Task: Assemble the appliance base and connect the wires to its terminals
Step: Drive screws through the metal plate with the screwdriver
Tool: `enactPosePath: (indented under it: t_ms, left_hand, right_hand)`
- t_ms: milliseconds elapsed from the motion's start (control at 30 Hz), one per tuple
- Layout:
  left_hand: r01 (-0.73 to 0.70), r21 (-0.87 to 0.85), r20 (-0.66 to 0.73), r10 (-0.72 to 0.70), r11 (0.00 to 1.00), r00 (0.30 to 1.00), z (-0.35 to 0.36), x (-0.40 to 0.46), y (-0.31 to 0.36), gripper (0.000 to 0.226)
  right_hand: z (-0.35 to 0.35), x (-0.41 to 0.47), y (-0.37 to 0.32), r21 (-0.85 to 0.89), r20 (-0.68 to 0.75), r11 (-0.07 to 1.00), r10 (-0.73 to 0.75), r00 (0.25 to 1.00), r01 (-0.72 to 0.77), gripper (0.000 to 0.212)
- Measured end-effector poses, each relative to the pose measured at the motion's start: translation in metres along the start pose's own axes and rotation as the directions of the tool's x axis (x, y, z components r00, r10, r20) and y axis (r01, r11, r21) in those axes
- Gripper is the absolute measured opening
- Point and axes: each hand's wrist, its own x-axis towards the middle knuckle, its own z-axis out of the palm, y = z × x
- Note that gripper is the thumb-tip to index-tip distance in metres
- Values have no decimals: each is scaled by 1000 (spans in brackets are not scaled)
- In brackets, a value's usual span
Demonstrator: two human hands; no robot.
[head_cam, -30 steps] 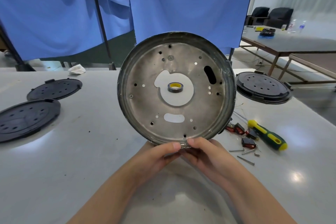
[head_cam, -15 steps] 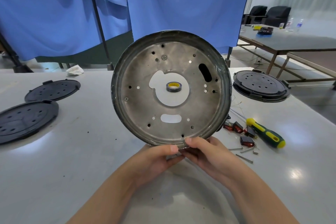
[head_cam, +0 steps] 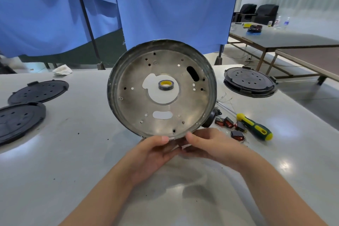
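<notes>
Metal base [head_cam: 161, 90] hiding both hands' fingertips.

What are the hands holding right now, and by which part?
Both hands, left and right, hold the round metal base upright by its bottom rim.

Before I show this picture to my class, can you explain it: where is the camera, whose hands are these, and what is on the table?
The camera sits on a person's head, looking forward and down. The left hand and right hand hold a round metal pan upright by its bottom edge. Through its middle opening you see a roll of tape on the grey table behind. Two black discs lie at the left, another black disc at the right. Near it lie a green and yellow screwdriver and small red switches.
</notes>
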Motion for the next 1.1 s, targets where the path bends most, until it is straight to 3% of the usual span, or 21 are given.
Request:
enactPosePath:
  t_ms: [67,133,167,233,367,500,633,733,833,967,1033,1100]
  left_hand:
    - [-17,-39,-121,12,999,993,-3,0,2,60]
    - [-33,-57,-211,20,998,977,-7,0,4,65]
    - [-36,-60,-225,21,998,974,-8,0,5,63]
    - [-32,-51,-228,20,998,973,-9,0,6,47]
    - [-25,-38,-260,15,999,965,-11,1,6,52]
    - [-40,-36,-301,28,999,953,-12,2,6,69]
    - [-40,-45,-321,24,998,947,-14,2,5,72]
    - [-30,-49,-316,13,998,949,-14,4,5,72]
    - [-32,-56,-308,14,998,951,-15,4,5,67]
    - [-23,-32,-257,14,999,966,-15,2,6,48]
    - [-7,-13,-263,3,1000,965,-15,2,7,48]
    - [14,6,-278,-12,1000,960,-14,2,7,48]
  right_hand:
    - [-18,-11,-9,-229,-74,973,7,997,-24,42]
    - [-40,-19,-12,-443,-208,895,-52,977,-47,21]
    - [-51,-21,-12,-552,-284,830,-97,954,-80,12]
    - [-69,-22,-9,-743,-398,635,-165,902,-211,14]
    - [-81,-16,-2,-851,-434,370,-93,896,-373,17]
    - [-76,-8,-3,-872,-444,262,-74,893,-412,17]
    - [-72,-5,-4,-906,-401,181,-76,913,-383,11]
    - [-70,-9,0,-907,-374,280,-198,906,-313,11]
    - [-68,-20,-10,-832,-375,520,-268,887,-195,12]
    - [-49,-40,-41,-613,-227,777,-347,910,143,12]
    - [-30,-41,-52,-495,-135,813,-421,897,307,9]
    - [-12,-29,-53,-447,-76,810,-456,887,379,8]
